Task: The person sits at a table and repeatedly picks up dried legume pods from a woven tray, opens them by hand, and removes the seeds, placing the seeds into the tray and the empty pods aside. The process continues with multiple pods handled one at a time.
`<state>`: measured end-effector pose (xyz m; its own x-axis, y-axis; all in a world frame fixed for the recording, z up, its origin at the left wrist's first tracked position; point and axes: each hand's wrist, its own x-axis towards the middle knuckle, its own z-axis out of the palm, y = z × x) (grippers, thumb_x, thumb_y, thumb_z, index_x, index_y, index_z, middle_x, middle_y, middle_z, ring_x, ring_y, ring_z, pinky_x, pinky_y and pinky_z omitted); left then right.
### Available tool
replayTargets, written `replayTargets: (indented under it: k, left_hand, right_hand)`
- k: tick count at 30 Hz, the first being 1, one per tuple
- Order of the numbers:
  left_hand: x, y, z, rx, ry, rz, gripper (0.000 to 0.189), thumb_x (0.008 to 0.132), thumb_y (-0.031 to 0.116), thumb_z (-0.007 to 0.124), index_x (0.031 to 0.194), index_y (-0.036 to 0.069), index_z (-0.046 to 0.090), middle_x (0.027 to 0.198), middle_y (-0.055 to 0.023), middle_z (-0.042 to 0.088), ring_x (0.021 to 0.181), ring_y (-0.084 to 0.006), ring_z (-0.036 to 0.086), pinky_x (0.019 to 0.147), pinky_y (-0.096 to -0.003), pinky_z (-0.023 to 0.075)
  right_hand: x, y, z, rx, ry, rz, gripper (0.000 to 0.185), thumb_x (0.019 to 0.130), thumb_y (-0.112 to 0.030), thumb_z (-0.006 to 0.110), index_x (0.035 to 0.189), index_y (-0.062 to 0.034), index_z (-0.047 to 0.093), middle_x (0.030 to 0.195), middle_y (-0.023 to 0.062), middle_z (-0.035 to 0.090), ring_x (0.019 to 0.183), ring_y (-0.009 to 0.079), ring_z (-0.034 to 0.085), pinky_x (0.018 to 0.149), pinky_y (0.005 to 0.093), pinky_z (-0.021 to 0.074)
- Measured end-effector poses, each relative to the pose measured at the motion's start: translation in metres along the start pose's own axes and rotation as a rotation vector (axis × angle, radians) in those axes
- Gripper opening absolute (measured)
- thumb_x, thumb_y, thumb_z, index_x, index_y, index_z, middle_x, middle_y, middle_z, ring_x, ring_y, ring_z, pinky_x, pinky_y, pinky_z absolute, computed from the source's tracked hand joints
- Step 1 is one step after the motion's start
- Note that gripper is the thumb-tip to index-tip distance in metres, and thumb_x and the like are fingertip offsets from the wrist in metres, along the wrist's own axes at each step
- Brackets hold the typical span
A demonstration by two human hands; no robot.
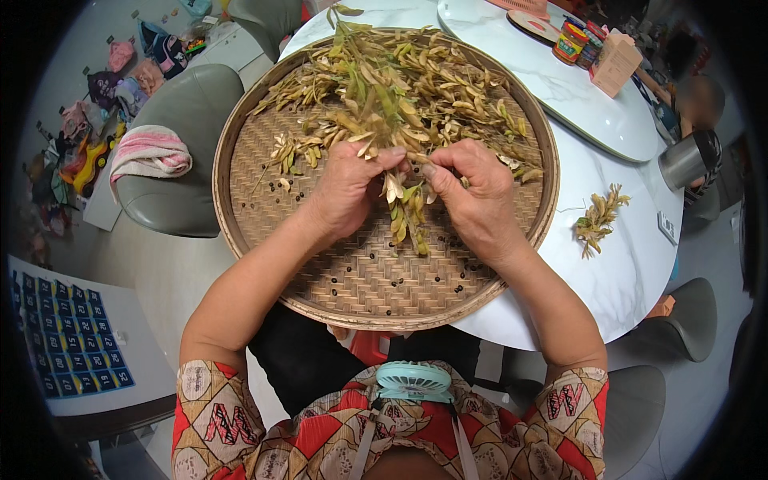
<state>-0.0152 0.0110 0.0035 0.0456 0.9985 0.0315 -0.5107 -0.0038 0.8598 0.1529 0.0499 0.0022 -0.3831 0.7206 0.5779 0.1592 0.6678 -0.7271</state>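
Observation:
In front of me a round woven bamboo tray (327,264) rests partly on the table. Dried bean stalks with pods (444,90) heap over its far half. My left hand (354,189) grips a leafy bunch of bean pods (408,219) near the tray's middle, some of it hanging below the fingers. Between thumb and forefinger, my right hand (474,189) pinches a pod (418,157) beside the left thumb. Small black beans (396,282) lie scattered on the weave, mostly at the near side. Both palms are partly hidden.
A loose pod sprig (600,221) lies on the white marble-look table (606,288). Jars (569,43) and a cardboard box (615,63) stand on the raised turntable (576,114). A metal pitcher (687,159) and another person are at right. A grey chair (180,108) holds a towel (150,153).

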Motion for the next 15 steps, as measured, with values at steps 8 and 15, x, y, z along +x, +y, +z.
replayTargets:
  k: [8, 15]
  left_hand:
    - [-0.001, 0.000, 0.003, -0.010, 0.010, -0.003, 0.026, 0.076, 0.006, 0.066, 0.099, 0.002, 0.055, 0.087, -0.0040, 0.060, 0.076, -0.0143, 0.055, 0.073, -0.0283, 0.0449]
    - [-0.002, -0.006, 0.007, -0.084, -0.034, -0.012, 0.019, 0.078, 0.006, 0.066, 0.096, 0.002, 0.059, 0.086, -0.0028, 0.061, 0.076, -0.0116, 0.055, 0.069, -0.0245, 0.0439]
  right_hand:
    - [0.005, -0.001, -0.008, 0.820, -0.070, 0.605, 0.006, 0.081, -0.003, 0.061, 0.082, 0.0017, 0.059, 0.066, 0.0029, 0.058, 0.056, 0.0084, 0.054, 0.048, 0.0186, 0.0429]
    - [0.010, 0.005, -0.010, 1.234, -0.022, 0.817, 0.009, 0.083, -0.004, 0.058, 0.089, 0.0022, 0.055, 0.078, 0.0067, 0.059, 0.061, 0.0106, 0.056, 0.054, 0.0237, 0.0496]
